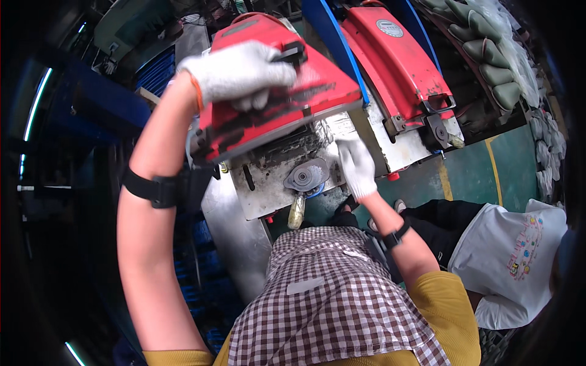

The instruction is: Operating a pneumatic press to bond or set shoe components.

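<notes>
My left hand [241,72], in a white knitted glove with an orange cuff, is closed around a black handle [292,53] on a red machine cover [278,113]. This worn cover is raised at a tilt over a scuffed metal bed [259,189]. My right hand [356,168], also in a white glove, is at the right side of that bed, its fingers drawn together. Whatever its fingertips pinch, if anything, cannot be made out. A shiny, silvery patch [323,131] shows under the cover's edge beside them. The space deeper under the cover is hidden.
A grey round knob [303,177] with a tape-wrapped lever [296,211] juts from the bed's front. Right of a blue panel [336,43] stands a second red machine [400,61]. Grey-green shoe-shaped pieces [488,58] fill a rack. Another person [506,262] is at the right.
</notes>
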`<state>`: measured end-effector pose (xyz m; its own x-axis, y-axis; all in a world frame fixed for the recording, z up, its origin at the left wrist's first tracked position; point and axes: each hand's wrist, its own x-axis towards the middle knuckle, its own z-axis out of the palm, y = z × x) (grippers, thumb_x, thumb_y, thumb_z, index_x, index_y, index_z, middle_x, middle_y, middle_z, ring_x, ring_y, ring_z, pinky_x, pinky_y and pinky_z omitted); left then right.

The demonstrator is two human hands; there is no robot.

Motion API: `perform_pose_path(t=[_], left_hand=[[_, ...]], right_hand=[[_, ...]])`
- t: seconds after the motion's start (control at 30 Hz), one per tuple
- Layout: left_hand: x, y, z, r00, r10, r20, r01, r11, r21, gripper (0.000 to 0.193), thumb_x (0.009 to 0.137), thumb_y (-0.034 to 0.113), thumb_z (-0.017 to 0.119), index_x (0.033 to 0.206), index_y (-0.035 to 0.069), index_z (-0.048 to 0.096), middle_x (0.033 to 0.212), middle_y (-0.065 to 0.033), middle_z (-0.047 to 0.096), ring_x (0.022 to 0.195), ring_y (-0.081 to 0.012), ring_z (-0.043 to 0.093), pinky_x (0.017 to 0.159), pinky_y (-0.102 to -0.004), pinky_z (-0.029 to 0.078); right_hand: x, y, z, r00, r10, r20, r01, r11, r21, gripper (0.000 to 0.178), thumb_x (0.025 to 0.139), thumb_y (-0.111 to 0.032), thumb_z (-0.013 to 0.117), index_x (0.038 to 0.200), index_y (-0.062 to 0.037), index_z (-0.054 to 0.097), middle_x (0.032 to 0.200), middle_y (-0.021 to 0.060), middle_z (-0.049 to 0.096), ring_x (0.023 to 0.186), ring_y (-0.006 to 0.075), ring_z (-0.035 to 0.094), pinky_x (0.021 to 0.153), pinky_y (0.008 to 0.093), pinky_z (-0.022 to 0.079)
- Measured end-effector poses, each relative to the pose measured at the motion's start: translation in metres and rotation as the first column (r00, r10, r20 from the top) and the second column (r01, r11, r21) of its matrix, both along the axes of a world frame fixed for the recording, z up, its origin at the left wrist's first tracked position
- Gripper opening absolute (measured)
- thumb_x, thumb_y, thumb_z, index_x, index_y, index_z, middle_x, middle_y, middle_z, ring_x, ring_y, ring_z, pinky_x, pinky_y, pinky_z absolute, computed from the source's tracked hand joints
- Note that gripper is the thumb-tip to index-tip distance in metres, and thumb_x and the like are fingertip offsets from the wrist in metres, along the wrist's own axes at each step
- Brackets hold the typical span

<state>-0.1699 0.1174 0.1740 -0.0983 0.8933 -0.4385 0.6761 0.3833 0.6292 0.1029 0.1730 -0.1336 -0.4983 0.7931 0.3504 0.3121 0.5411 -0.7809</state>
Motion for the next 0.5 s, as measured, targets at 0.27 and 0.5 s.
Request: perform_pose_path(t=[0.27,0.5], left_hand=[[0.049,-0.035,-0.131,0.952,-0.070,-0.298,0.103,0.990,0.099,0.039,0.100,0.046,0.055,0.103,0.009,0.068,0.097,-0.0192,0.074,0.095,-0.0403,0.071,0.085,-0.0516,0.053],[0.076,-0.038,-0.191,0.870,-0.038,-0.492,0.081,0.995,0.065,0.042,0.099,0.049,0.058,0.108,0.009,0.067,0.091,-0.0207,0.075,0.090,-0.0406,0.074,0.081,-0.0546,0.056]], right_hand=[[0.073,-0.071,-0.004,0.720,0.693,-0.034,-0.195,0.156,-0.968,0.053,0.101,-0.043,0.069,0.143,-0.0109,0.062,0.128,0.0084,0.071,0.103,0.0211,0.070,0.087,0.0326,0.057],[0.005,-0.100,-0.020,0.635,0.187,-0.749,-0.516,-0.619,-0.592,0.051,0.108,-0.042,0.057,0.150,-0.0135,0.052,0.143,0.0097,0.062,0.131,0.0280,0.060,0.108,0.0524,0.047]])
